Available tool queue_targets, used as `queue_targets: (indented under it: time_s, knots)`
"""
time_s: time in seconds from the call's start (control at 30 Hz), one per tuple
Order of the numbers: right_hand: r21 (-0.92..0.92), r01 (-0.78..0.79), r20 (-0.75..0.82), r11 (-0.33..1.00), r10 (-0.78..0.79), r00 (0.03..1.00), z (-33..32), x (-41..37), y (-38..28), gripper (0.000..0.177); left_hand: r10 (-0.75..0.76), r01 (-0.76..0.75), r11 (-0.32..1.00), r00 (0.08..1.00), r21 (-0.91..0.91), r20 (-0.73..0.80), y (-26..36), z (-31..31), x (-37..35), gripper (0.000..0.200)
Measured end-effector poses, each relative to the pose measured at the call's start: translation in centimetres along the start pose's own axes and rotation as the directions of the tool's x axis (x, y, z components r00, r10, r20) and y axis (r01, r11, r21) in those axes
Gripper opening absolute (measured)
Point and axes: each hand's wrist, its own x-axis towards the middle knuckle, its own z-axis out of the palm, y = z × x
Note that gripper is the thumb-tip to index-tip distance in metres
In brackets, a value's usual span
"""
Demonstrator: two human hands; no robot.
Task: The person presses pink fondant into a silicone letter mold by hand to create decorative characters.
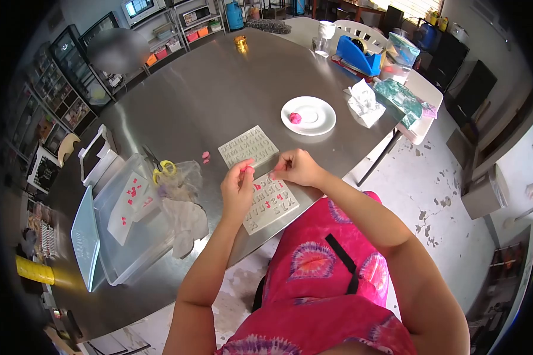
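Two pale letter moulds lie on the steel table. The nearer mould (284, 208) has several of its letter cavities filled with pink; the farther mould (249, 137) shows no pink. Over the left edge of the nearer mould, my left hand (238, 183) is closed in a pinch on a bit of pink dough (247, 168). My right hand (297, 168) has its fingertips together at the nearer mould's top edge, and what they hold is hidden. Pink bits (205, 157) lie left of the farther mould. A white plate (320, 121) carries a pink lump (295, 118).
On the left are a clear plastic tub (115, 260) with pink pieces on a white sheet, yellow-handled scissors (164, 170), a plastic bag (186, 180) and a cloth (183, 228). Tissues (366, 103) and a blue tape dispenser (356, 58) stand at the right. A gold container (240, 41) sits farther back.
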Motion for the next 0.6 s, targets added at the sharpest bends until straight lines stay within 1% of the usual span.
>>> queue_targets:
  time_s: [0.03,0.07,0.13,0.17,0.2,0.23,0.27,0.33,0.37,0.4,0.43,0.47,0.5,0.53,0.57,0.6]
  knots:
    - [-0.057,0.06,0.076,0.997,-0.056,0.996,-0.2,-0.3,0.1,0.02,0.017,-0.017,1.0,0.999,-0.005,-0.03,0.0,0.0,-0.1,0.022]
    - [-0.057,0.061,0.077,0.997,-0.057,0.995,-0.3,-0.3,0.3,0.02,0.016,-0.016,1.0,0.999,-0.004,-0.032,-0.1,0.0,-0.2,0.022]
    - [0.034,0.06,0.121,0.998,-0.064,0.991,-0.3,0.0,0.8,0.019,0.081,-0.083,0.996,0.995,-0.041,-0.055,0.2,-0.1,-0.1,0.026]
    - [0.038,0.061,0.123,0.997,-0.065,0.99,-0.4,0.0,0.9,0.019,0.08,-0.082,0.996,0.995,-0.037,-0.055,0.5,-0.1,-0.2,0.026]
    - [0.213,0.013,0.136,0.977,-0.043,0.99,-0.6,0.1,1.0,0.019,0.074,-0.077,0.996,0.996,-0.049,-0.052,0.8,-0.1,-0.2,0.026]
    - [0.38,-0.037,0.153,0.924,-0.023,0.988,-0.7,0.0,0.8,0.021,0.068,-0.071,0.995,0.996,-0.063,-0.049,1.2,0.0,-0.3,0.026]
    - [0.38,-0.039,0.155,0.924,-0.022,0.988,-0.6,-0.3,0.6,0.021,0.066,-0.069,0.996,0.997,-0.063,-0.051,1.1,0.0,-0.5,0.026]
    - [0.375,0.063,0.105,0.925,-0.11,0.988,-0.1,-1.3,-0.2,0.028,0.055,-0.053,0.997,0.998,-0.051,0.043,0.8,0.1,-0.6,0.027]
    - [0.408,0.139,0.054,0.902,-0.176,0.983,0.6,-1.9,-0.9,0.029,0.055,-0.053,0.997,0.998,-0.05,0.038,0.9,0.0,-0.5,0.027]
    - [0.41,0.137,0.059,0.902,-0.177,0.982,1.1,-2.0,-1.3,0.029,0.115,-0.115,0.993,0.991,-0.006,0.073,1.0,0.0,-0.5,0.027]
    - [0.429,0.237,-0.009,0.872,-0.257,0.966,1.7,-2.2,-1.5,0.026,0.172,-0.177,0.984,0.978,0.036,0.114,1.2,-0.1,-0.6,0.028]
    - [0.441,0.334,-0.083,0.833,-0.333,0.939,2.1,-2.3,-1.8,0.022,0.168,-0.174,0.984,0.979,0.04,0.115,1.3,-0.1,-0.7,0.028]
    - [0.48,0.295,-0.093,0.826,-0.286,0.954,2.2,-2.5,-2.0,0.017,0.117,-0.117,0.993,0.984,-0.008,0.138,1.6,-0.2,-0.8,0.029]
    - [0.484,0.294,-0.096,0.824,-0.284,0.954,2.4,-2.6,-2.3,0.017,0.066,-0.058,0.997,0.984,-0.055,0.164,1.8,-0.2,-0.9,0.029]
    - [0.5,0.301,-0.114,0.812,-0.282,0.952,2.4,-2.8,-2.6,0.018,0.063,-0.055,0.997,0.984,-0.053,0.168,1.9,-0.3,-0.9,0.029]
    - [0.514,0.307,-0.131,0.801,-0.281,0.951,2.5,-2.9,-2.7,0.019,0.107,-0.085,0.989,0.977,-0.125,0.184,1.9,-0.4,-0.9,0.029]
